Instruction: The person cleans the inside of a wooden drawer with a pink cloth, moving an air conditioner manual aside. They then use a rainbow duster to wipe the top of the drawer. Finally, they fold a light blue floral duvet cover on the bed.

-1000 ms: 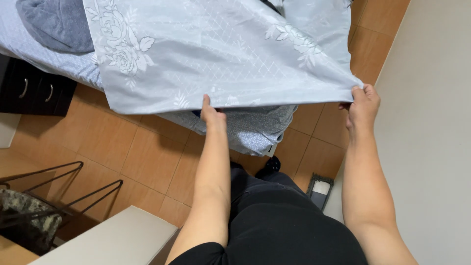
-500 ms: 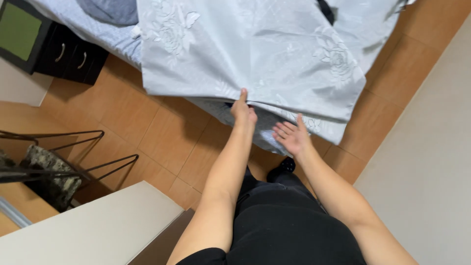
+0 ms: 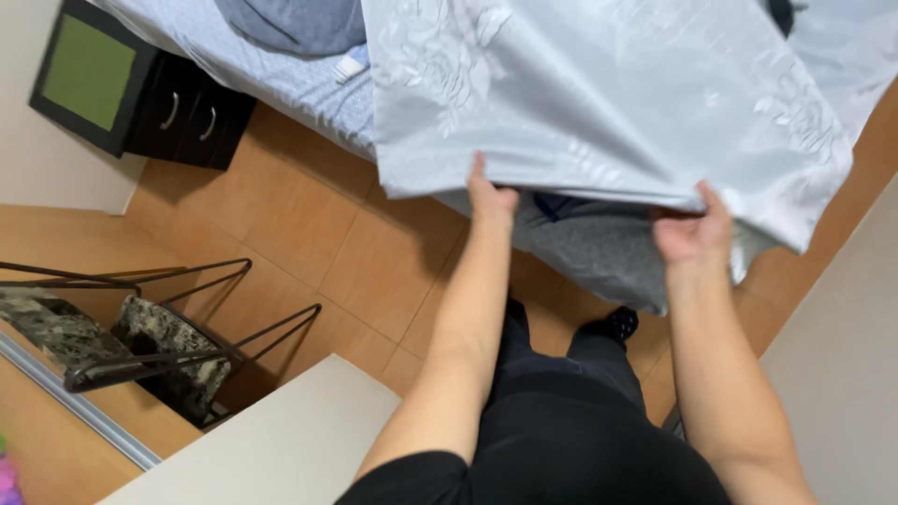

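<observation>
Pale grey embossed bedspread [image 3: 599, 93] held up over the bed [image 3: 281, 75] by both your hands.
Head view: your left hand [image 3: 490, 194] and right hand [image 3: 694, 229] each pinch its lower edge, fingers closed on fabric; black nightstand [image 3: 140, 93] left.

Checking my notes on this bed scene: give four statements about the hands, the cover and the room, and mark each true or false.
1. Both hands grip the lower edge of the pale grey bedspread. True: the left hand and right hand both hold it.
2. The floor is carpeted. False: it is orange-brown tile.
3. A dark nightstand stands beside the bed. True.
4. The bedspread is plain, with no pattern. False: it has an embossed flower pattern.
</observation>
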